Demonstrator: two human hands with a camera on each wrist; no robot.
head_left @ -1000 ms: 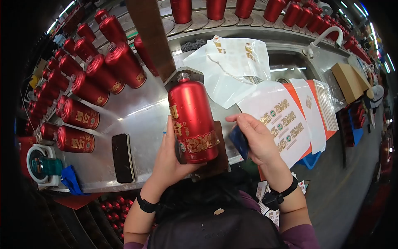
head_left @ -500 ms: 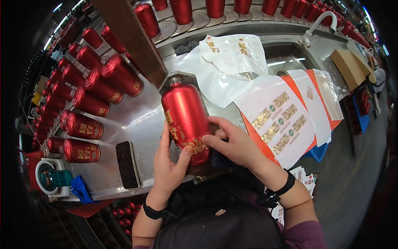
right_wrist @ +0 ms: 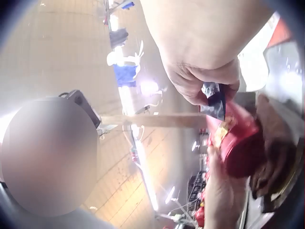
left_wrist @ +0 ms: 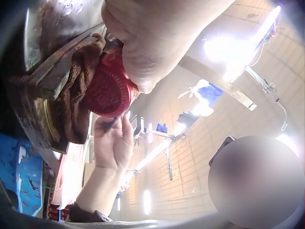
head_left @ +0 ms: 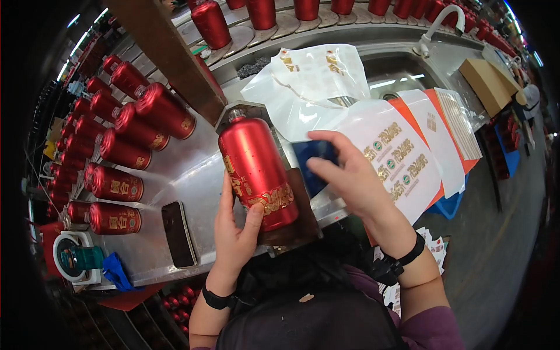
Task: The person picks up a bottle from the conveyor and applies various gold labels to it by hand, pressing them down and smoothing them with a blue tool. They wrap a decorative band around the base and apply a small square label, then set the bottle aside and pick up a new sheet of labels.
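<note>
A red metallic bottle with gold lettering and a gold pattern band near its base lies tilted in a holder, neck pointing away. My left hand grips its lower left side, thumb across the gold band and fingers along the side. The round base faces the left wrist camera, next to a brown cloth. Just right of the bottle, my right hand pinches a flat dark blue card between thumb and fingers. In the right wrist view the card overlaps the bottle's side.
Many red bottles stand on the left of the metal table, near a phone and a teal jar. Printed decal sheets lie on the right, in front of a sink. A brown post rises behind the bottle.
My right hand came in from the right to the bottle's gold band, then drew back right with the blue card. My left thumb moved from under the base onto the band.
</note>
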